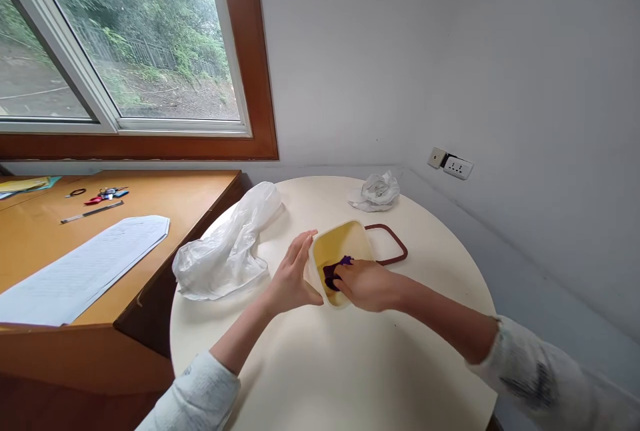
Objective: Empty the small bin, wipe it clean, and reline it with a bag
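A pale yellow plastic container (345,238) is tipped so that its open mouth faces me, over the middle of the round table. My left hand (295,278) grips its left side, thumb at the lower corner and fingers along the upper edge. Inside it lies a dark purple, crumpled thing (331,274), perhaps cloth; its exact kind is unclear. My right hand (367,283) reaches into the mouth with fingers curled onto this purple thing, and the fingertips are partly hidden. A brown rounded loop (400,248), like a handle or a lid frame, sticks out behind the container to the right.
A crumpled clear plastic bag (230,251) lies on the left of the round white table (320,364). Another wadded bag (376,192) sits at the back. The wooden desk (195,218) holds papers (90,271), a pen (93,212) and keys (107,195).
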`<state>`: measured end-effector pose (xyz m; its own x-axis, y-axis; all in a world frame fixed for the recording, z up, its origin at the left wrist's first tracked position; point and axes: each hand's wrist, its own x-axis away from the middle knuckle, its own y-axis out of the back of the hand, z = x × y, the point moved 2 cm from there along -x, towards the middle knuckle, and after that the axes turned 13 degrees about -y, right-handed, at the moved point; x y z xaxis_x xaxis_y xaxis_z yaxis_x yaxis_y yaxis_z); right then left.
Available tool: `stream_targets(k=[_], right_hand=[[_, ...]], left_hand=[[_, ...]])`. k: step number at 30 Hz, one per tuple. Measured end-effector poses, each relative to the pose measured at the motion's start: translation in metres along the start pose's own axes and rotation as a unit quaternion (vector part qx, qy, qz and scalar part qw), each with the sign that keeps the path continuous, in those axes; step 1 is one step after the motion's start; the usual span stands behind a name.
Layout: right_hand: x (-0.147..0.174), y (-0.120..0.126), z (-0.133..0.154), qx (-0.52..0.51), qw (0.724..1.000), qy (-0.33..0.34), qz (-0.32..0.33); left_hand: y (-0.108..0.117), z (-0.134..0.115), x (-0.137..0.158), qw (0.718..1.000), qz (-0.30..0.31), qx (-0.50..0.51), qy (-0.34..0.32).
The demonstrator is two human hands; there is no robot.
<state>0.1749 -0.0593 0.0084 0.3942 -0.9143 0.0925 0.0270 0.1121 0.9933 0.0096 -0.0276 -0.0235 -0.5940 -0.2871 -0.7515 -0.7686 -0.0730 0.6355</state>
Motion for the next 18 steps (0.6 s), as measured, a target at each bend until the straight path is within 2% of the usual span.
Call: stream_targets(k=[3, 6, 12, 15, 18], right_hand=[[0.026, 0.011, -0.002, -0.044, 0.999, 0.022, -0.018], [0.038, 0.010, -0.008, -0.076, 0.993, 0.051, -0.071], [0.028, -0.017, -0.019, -0.041, 0.974, 0.095, -0.201], [0.020, -0.024, -0.015, -0.025, 0.971, 0.070, -0.226], [0.011, -0.025, -0.003, -0.039, 0.970, 0.002, -0.240]], left_hand=[[0.003, 0.005, -0.002, 0.998, 0.021, 0.030, 0.044], [0.006, 0.007, -0.005, 0.995, 0.032, 0.057, 0.077], [0.013, 0.011, -0.010, 0.987, 0.036, 0.085, 0.129], [0.013, 0.012, -0.004, 0.984, 0.027, 0.087, 0.154], [0.001, 0.010, 0.009, 0.981, -0.011, 0.053, 0.185]])
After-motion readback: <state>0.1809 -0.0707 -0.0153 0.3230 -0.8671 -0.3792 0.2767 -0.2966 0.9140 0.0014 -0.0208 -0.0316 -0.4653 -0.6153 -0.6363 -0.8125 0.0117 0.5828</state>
